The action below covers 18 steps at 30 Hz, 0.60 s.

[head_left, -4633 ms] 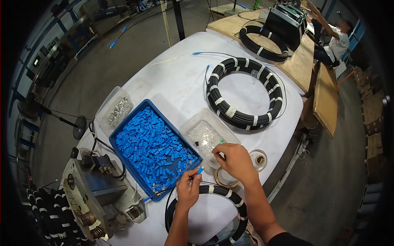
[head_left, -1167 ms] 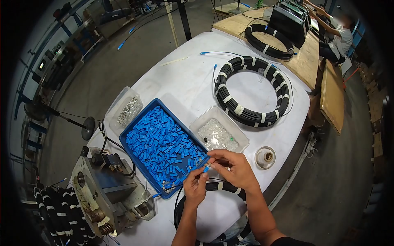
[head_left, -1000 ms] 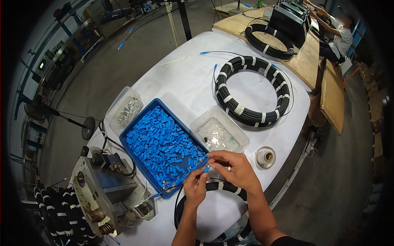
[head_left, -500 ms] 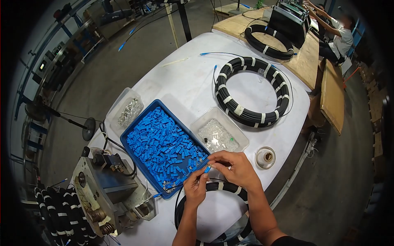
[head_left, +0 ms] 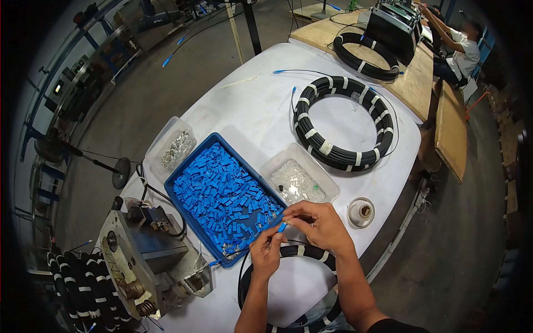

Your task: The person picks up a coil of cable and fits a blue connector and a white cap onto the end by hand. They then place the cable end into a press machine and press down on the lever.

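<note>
A small blue fibre-optic connector (head_left: 282, 227) sits between my two hands, above the near right corner of a blue tray (head_left: 250, 167). My left hand (head_left: 265, 254) is closed, thumb and fingers pinching the lower end of the connector where a thin black cable runs. From the other side, my right hand (head_left: 319, 226) pinches the upper end with thumb and forefinger; its fingertips hide part of it. Many loose blue connector housings (head_left: 219, 186) fill the tray. Below my hands lies a black cable coil (head_left: 302, 251) bound with white tape, partly covered by my forearms.
Behind my right hand stands a clear box (head_left: 319, 168) of small transparent caps; another clear box (head_left: 179, 149) holds metal parts. A metal press (head_left: 158, 250) is at left. A large cable coil (head_left: 311, 136) and a round dispenser (head_left: 361, 212) lie right. A person (head_left: 463, 53) sits far right.
The view has shifted very slightly. Both hands keep nearly the same pinch on the connector, with only a small movement of the fingers.
</note>
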{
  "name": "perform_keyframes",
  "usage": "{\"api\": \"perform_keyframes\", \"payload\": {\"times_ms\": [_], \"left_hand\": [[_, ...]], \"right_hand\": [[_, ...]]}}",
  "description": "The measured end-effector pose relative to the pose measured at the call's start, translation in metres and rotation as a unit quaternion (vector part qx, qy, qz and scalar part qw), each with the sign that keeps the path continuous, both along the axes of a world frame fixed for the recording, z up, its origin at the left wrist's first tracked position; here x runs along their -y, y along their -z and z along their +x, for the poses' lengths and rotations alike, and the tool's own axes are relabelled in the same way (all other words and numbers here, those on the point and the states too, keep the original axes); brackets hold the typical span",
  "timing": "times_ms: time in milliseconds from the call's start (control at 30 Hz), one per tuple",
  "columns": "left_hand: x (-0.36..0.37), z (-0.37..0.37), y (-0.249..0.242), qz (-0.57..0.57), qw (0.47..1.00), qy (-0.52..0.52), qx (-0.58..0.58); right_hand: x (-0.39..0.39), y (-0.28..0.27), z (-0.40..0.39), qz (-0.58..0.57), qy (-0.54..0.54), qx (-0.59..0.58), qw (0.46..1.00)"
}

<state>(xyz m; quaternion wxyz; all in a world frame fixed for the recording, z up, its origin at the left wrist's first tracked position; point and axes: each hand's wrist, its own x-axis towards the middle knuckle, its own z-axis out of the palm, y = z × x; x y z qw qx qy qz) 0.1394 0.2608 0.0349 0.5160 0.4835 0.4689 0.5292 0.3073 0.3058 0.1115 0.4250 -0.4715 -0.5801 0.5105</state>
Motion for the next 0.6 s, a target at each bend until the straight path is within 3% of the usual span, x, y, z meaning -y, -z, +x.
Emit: {"api": "perform_keyframes", "payload": {"times_ms": [367, 600], "left_hand": [[-0.001, -0.001, 0.005, -0.029, 0.993, -0.001, 0.112], [0.000, -0.003, 0.002, -0.046, 0.994, 0.004, 0.098]], "right_hand": [[0.018, 0.021, -0.039, -0.077, 0.115, -0.132, 0.981], [0.019, 0.020, -0.035, -0.079, 0.113, -0.074, 0.988]]}}
